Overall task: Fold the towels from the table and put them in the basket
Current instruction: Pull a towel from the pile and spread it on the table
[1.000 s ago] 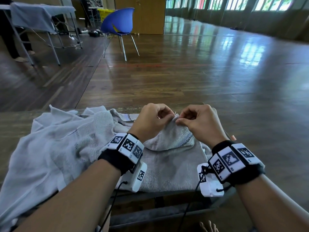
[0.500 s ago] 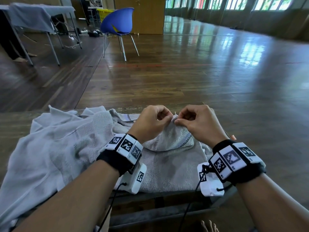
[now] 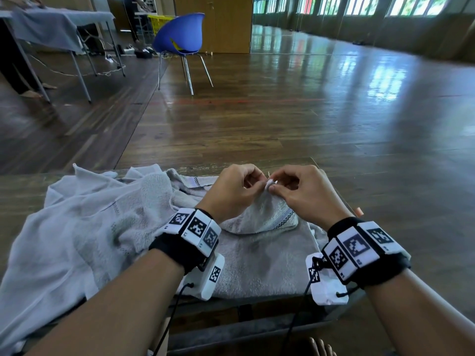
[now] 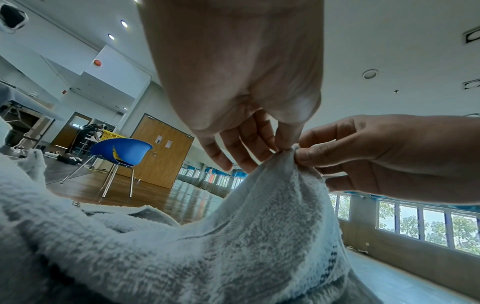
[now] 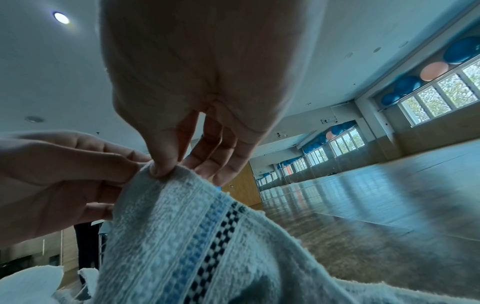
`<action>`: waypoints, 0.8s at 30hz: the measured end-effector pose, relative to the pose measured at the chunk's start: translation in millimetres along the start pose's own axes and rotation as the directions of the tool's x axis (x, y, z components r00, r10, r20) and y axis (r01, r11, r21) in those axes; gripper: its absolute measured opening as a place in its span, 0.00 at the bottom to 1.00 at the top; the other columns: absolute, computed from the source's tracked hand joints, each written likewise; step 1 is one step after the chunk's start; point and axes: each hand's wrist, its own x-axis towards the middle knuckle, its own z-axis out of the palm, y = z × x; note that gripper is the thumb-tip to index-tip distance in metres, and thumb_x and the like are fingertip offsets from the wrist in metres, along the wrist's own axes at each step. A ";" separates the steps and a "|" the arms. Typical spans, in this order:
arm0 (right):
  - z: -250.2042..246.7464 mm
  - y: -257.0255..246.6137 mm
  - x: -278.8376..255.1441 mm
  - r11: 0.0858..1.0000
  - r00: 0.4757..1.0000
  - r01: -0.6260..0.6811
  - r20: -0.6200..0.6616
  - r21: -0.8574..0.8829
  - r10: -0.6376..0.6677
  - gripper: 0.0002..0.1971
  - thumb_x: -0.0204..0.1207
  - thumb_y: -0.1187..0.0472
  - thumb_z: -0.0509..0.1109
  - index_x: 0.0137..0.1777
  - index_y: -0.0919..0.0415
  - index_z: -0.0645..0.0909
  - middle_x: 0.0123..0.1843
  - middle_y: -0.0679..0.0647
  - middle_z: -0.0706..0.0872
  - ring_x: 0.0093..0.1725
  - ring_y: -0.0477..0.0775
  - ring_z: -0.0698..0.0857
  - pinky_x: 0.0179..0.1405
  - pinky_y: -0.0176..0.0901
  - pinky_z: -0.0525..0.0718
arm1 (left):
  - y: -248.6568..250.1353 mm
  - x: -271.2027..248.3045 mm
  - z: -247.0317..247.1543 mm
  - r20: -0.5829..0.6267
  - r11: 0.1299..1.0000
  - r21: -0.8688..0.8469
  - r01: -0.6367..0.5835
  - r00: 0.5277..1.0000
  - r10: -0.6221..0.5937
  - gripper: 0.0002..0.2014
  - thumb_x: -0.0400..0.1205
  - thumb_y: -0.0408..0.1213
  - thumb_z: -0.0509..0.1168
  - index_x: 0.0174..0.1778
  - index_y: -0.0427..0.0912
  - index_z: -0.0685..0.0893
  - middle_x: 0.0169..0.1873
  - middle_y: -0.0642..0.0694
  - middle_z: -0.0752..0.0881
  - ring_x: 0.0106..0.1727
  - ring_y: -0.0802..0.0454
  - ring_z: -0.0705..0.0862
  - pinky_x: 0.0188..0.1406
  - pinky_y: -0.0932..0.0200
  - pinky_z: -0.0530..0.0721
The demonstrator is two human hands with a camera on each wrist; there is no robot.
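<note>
- Towel (image 3: 259,217): a pale grey terry cloth with a looped, nubbly pile, lying on the table (image 3: 23,186) in front of me. One corner is lifted into a soft peak between both hands. Near its edge run a woven blue band and a line of small dark checks, clearest in the right wrist view (image 5: 207,236).
- Far left on the table, a heap of towels (image 3: 77,227) lies crumpled in loose folds. Its weave looks thinner and smoother in places and fluffy in others, and it spills over the near edge.
- My left hand (image 3: 231,191) hovers just left of the raised corner. Thumb and forefinger pinch the towel's tip; the other fingers (image 4: 228,152) hang loosely curled beside it, holding nothing.
- My right hand (image 3: 305,194) meets it from the other side, nearly touching the left. Its thumb (image 5: 161,164) and forefinger pinch the same corner, and the remaining fingers are gently bent and apart from the cloth.
- Both wrists carry black bands with white blocks printed in square black patterns.
- Beyond the table stretches a glossy dark wooden plank floor (image 3: 282,119) with window reflections.
- Far back on the left stands a blue moulded shell chair (image 3: 180,34) on thin metal legs.
</note>
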 end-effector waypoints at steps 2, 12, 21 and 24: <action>-1.0 -0.4 0.2 1.000 1.000 0.012 -0.015 -0.011 -0.012 0.02 0.74 0.57 0.80 0.43 0.49 0.90 0.36 0.47 0.90 0.40 0.47 0.88 0.43 0.41 0.86 | 0.2 0.2 0.4 -0.007 1.000 -0.025 -0.006 1.000 0.005 0.05 0.82 0.35 0.70 0.46 0.36 0.86 0.37 0.45 0.88 0.35 0.54 0.83 0.38 0.56 0.85; -3.0 -3.9 2.1 0.997 0.998 0.047 -0.033 0.058 -0.045 0.04 0.75 0.55 0.80 0.45 0.52 0.89 0.41 0.42 0.90 0.44 0.41 0.87 0.45 0.32 0.84 | -4.6 0.3 1.0 -0.073 0.992 0.058 -0.111 0.991 0.115 0.07 0.78 0.38 0.75 0.42 0.38 0.86 0.36 0.48 0.88 0.38 0.50 0.86 0.42 0.52 0.86; -4.6 0.5 5.9 0.993 0.995 0.086 -0.060 0.084 -0.081 0.03 0.77 0.60 0.78 0.43 0.51 0.89 0.37 0.42 0.90 0.41 0.38 0.87 0.40 0.24 0.81 | -10.5 -0.7 -6.8 0.046 0.996 0.075 -0.052 0.998 0.049 0.06 0.76 0.41 0.77 0.43 0.42 0.93 0.36 0.52 0.92 0.40 0.54 0.88 0.46 0.55 0.86; -10.5 5.5 8.8 0.982 0.993 0.105 -0.072 0.159 -0.095 0.05 0.78 0.58 0.78 0.42 0.47 0.87 0.39 0.43 0.90 0.41 0.42 0.88 0.41 0.31 0.84 | -22.1 -3.9 -20.3 0.100 0.986 0.163 -0.041 0.995 0.025 0.08 0.77 0.41 0.76 0.44 0.40 0.93 0.37 0.48 0.91 0.42 0.51 0.88 0.49 0.51 0.84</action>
